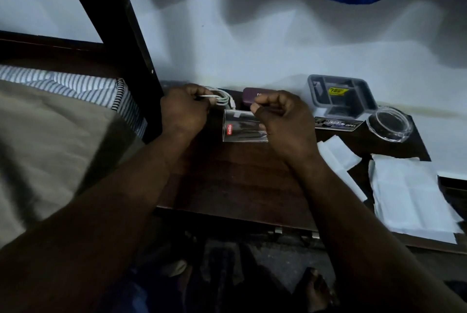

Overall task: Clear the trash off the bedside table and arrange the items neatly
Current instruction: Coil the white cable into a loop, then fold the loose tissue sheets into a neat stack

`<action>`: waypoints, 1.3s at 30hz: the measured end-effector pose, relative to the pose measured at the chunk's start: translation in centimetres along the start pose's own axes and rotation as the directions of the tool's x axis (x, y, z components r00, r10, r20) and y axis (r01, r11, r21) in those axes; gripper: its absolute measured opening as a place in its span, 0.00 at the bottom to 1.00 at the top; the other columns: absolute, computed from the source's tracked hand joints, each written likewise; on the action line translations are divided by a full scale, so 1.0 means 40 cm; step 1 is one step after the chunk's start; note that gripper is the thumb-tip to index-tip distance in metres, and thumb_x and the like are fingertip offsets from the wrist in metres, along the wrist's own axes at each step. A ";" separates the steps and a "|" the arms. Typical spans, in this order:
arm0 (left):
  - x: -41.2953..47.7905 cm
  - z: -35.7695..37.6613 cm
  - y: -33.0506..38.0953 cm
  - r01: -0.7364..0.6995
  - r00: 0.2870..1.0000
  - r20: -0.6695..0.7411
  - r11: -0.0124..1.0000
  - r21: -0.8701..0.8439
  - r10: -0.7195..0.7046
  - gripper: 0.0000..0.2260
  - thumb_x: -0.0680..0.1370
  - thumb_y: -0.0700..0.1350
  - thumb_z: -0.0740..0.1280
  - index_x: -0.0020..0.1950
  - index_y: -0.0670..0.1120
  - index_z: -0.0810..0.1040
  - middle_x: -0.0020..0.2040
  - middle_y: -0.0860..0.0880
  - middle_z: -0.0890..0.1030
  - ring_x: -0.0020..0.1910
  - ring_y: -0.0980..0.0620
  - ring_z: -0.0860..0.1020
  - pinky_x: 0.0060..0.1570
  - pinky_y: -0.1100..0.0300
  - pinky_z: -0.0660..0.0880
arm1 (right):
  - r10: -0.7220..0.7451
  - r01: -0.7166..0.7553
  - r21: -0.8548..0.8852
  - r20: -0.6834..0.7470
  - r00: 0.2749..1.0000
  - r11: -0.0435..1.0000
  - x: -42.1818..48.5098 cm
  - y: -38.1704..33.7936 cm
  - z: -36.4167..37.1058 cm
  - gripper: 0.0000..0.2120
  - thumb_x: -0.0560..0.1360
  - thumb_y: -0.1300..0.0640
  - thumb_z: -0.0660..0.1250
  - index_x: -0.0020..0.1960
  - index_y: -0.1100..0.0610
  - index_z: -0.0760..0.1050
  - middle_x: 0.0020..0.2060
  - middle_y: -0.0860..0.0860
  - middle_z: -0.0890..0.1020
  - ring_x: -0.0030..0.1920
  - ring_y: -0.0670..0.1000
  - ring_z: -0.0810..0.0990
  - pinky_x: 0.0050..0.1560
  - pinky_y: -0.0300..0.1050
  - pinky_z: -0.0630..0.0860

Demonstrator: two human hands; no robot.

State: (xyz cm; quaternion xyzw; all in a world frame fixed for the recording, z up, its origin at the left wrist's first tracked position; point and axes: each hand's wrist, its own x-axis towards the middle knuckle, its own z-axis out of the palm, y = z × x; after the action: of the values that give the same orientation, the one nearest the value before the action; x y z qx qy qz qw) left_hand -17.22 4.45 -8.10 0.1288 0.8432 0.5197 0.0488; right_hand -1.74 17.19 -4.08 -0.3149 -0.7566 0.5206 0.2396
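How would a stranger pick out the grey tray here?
Look at the dark bedside table, along its back edge by the white wall, toward the right. The grey tray is square and divided into compartments, with a yellow sticker inside, unlike the round clear dish beside it.

Tray (341, 95) behind dish (390, 123); papers (409, 196) in front.

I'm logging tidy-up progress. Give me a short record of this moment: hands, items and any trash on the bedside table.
left hand: grips the coiled white cable
right hand: fingers curled, at the clear glass; hold unclear
along wall: purple case, grey tray, clear round dish
likely trash: white papers, right side of bedside table
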 end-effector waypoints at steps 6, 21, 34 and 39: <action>0.018 0.014 -0.013 0.011 1.000 -0.028 0.982 0.188 -0.006 0.07 0.74 0.49 0.76 0.51 0.50 0.88 0.47 0.50 0.88 0.48 0.52 0.85 0.57 0.58 0.80 | -0.031 0.031 -0.052 0.001 1.000 0.998 0.013 0.008 -0.021 0.04 0.76 0.56 0.76 0.45 0.48 0.83 0.44 0.43 0.87 0.48 0.42 0.85 0.59 0.46 0.81; 0.031 0.064 -0.004 -0.132 0.991 0.105 0.741 0.659 0.084 0.14 0.77 0.54 0.68 0.60 0.54 0.84 0.57 0.42 0.84 0.57 0.36 0.82 0.56 0.47 0.80 | -0.116 0.134 -0.229 0.093 0.989 0.964 -0.004 0.052 -0.047 0.02 0.76 0.53 0.75 0.47 0.48 0.84 0.47 0.42 0.86 0.51 0.40 0.83 0.56 0.41 0.79; 0.030 0.076 0.079 -0.103 0.994 -0.004 0.973 0.208 0.106 0.02 0.75 0.52 0.71 0.46 0.55 0.81 0.36 0.60 0.83 0.40 0.58 0.81 0.42 0.62 0.71 | -0.105 0.109 -0.200 0.029 0.994 0.974 -0.008 0.057 -0.093 0.03 0.75 0.54 0.76 0.46 0.47 0.84 0.45 0.44 0.87 0.48 0.43 0.85 0.56 0.48 0.81; -0.071 0.118 0.176 -0.311 0.950 0.074 0.935 0.167 0.303 0.04 0.74 0.55 0.67 0.45 0.58 0.80 0.29 0.57 0.79 0.30 0.61 0.77 0.33 0.62 0.69 | -0.134 0.139 -0.255 0.037 0.990 0.957 -0.021 0.046 -0.135 0.02 0.75 0.54 0.76 0.47 0.49 0.84 0.45 0.43 0.86 0.47 0.41 0.84 0.51 0.34 0.77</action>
State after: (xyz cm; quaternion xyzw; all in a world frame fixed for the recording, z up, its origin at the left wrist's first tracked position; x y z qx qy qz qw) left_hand -12.31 10.77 -4.12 0.2750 0.8540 0.4409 -0.0246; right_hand 3.00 20.48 -3.96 -0.2851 -0.8398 0.4036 0.2248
